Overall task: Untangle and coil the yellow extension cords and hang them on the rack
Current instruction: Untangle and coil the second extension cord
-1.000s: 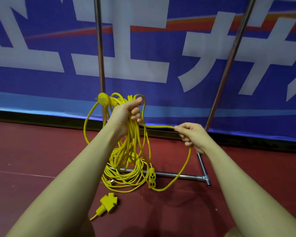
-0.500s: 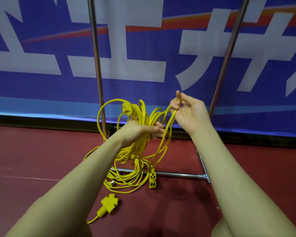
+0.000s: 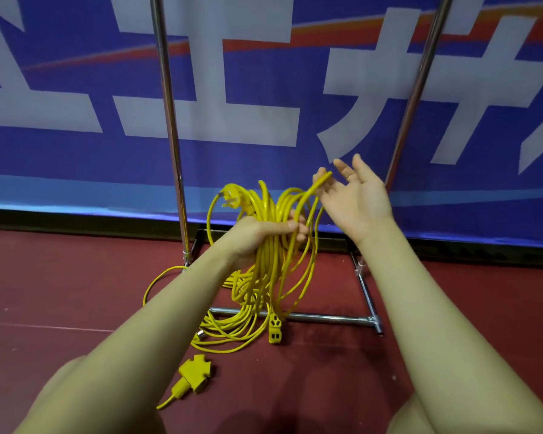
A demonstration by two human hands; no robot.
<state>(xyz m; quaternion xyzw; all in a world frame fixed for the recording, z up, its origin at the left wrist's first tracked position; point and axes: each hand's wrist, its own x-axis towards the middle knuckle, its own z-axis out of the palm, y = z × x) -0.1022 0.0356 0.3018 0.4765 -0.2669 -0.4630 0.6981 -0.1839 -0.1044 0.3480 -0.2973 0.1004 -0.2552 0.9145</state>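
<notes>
The left hand point(image 3: 257, 236) is clenched around a thick bundle of looped yellow extension cord point(image 3: 273, 245), its fingers wrapped over the strands just left of the frame's centre, with the loops rising above the fist and hanging below it toward the dark red floor point(image 3: 60, 308). A yellow three-pin plug point(image 3: 232, 200) sticks out of the top of the bundle at about 11 o'clock from that hand. The right hand point(image 3: 355, 202), at about 2 o'clock from the left, is palm-up with its fingers spread and mostly straight; one strand of the cord lies across its fingertips point(image 3: 322, 180), and whether the thumb pinches that strand cannot be told. Below the bundle, more loops lie on the floor over the low crossbar of the chrome metal rack point(image 3: 326, 317), whose two upright poles rise at 12 and 1 o'clock. A yellow socket block point(image 3: 275, 330) hangs beside the crossbar at about 6 o'clock from the left hand, and a yellow cross-shaped multi-outlet adapter point(image 3: 195, 372) lies on the floor at 7 o'clock. Behind the rack hangs a blue banner with large white characters point(image 3: 76, 104).
</notes>
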